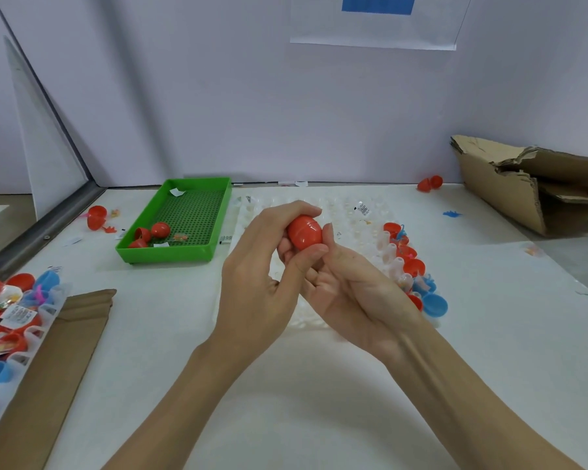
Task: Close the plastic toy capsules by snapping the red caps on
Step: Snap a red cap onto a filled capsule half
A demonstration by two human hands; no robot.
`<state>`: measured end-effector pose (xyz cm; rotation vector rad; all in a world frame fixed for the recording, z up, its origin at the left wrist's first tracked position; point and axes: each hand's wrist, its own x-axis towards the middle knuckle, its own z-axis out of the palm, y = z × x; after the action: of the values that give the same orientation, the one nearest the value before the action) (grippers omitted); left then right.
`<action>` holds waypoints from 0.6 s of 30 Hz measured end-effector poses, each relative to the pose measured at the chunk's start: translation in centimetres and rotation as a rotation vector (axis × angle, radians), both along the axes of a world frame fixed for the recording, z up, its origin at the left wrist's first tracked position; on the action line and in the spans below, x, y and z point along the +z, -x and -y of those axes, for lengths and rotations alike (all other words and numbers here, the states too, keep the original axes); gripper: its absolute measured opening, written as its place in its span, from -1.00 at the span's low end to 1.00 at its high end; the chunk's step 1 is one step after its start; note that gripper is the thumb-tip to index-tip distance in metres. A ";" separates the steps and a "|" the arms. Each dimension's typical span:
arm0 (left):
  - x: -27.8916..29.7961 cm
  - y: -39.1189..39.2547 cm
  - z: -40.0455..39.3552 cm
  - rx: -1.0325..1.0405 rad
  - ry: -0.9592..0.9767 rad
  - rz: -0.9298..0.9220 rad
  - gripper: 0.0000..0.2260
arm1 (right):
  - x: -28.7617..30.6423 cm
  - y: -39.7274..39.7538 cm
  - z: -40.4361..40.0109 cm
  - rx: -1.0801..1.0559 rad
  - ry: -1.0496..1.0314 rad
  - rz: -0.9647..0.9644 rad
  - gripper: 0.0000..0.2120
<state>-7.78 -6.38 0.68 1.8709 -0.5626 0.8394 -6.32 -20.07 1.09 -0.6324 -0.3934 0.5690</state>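
Note:
A red egg-shaped toy capsule [304, 231] is held above the middle of the table. My left hand [262, 276] curls over it from the left, fingers on top and thumb underneath. My right hand [350, 283] cups it from below and from the right, with the thumb against its side. The capsule's lower half is hidden by my fingers. A clear plastic tray [350, 212] lies under my hands; along its right side stand several red capsule halves [413, 266] and a blue capsule half [435, 305].
A green tray [180, 220] at the back left holds a few red capsule pieces. More red and blue capsules in clear packaging [11, 310] lie at the left edge beside flat cardboard [58, 364]. A torn cardboard box [537, 188] sits at the back right. Loose red capsules [430, 183] lie near the wall.

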 end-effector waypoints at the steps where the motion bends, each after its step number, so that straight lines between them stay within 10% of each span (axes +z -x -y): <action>1: 0.0 0.0 0.0 0.010 -0.001 0.007 -0.74 | 0.0 0.0 0.0 0.001 0.002 0.000 -0.64; 11: -0.6 -0.6 -0.4 -0.038 -0.026 -0.115 -0.72 | 0.2 0.0 0.2 -0.068 0.062 -0.021 -0.70; 18: -1.5 -1.8 -1.6 0.182 -0.451 0.105 -0.56 | 0.2 -0.4 0.9 -0.262 0.176 0.005 -0.59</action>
<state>-6.02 -4.80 -0.82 2.3242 -0.6975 0.9953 -5.97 -21.00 1.33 -0.8399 -0.2616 0.3538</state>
